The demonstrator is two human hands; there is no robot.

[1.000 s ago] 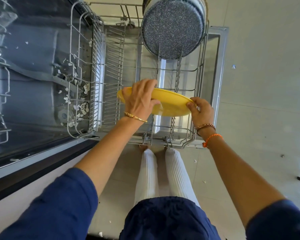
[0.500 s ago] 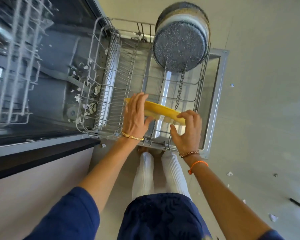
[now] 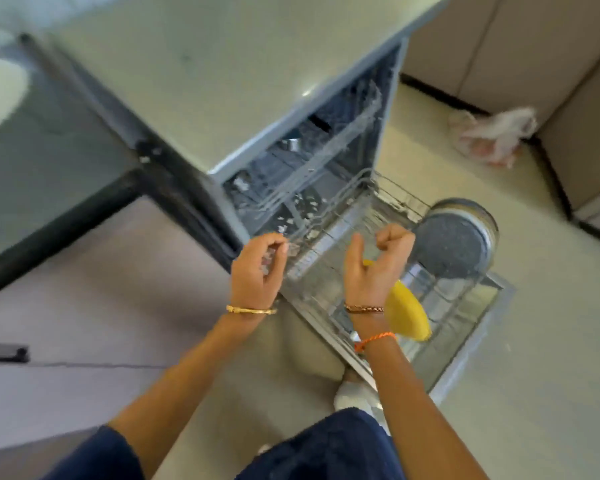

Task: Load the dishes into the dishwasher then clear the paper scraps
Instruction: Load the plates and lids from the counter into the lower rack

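Note:
The yellow plate (image 3: 407, 313) stands on edge in the pulled-out lower rack (image 3: 392, 192) of the dishwasher, partly hidden behind my right wrist. A grey speckled pan (image 3: 451, 244) leans at the rack's far end. My left hand (image 3: 257, 268) hovers over the rack's near-left corner, fingers loosely curled, holding nothing. My right hand (image 3: 374, 265) is raised above the plate, fingers curled with the thumb out, and is also empty. White paper scraps (image 3: 309, 202) lie on the floor of the dishwasher tub behind the rack.
The open dishwasher door (image 3: 464, 355) lies flat under the rack, beside my feet. A light countertop (image 3: 222, 64) tops the machine. A crumpled white plastic bag (image 3: 496, 136) lies on the tiled floor by the cabinets at right. The frame is blurred by motion.
Both hands have let go of the yellow plate, which now stands in the rack, and have lifted away from it. My head has swung up and left.

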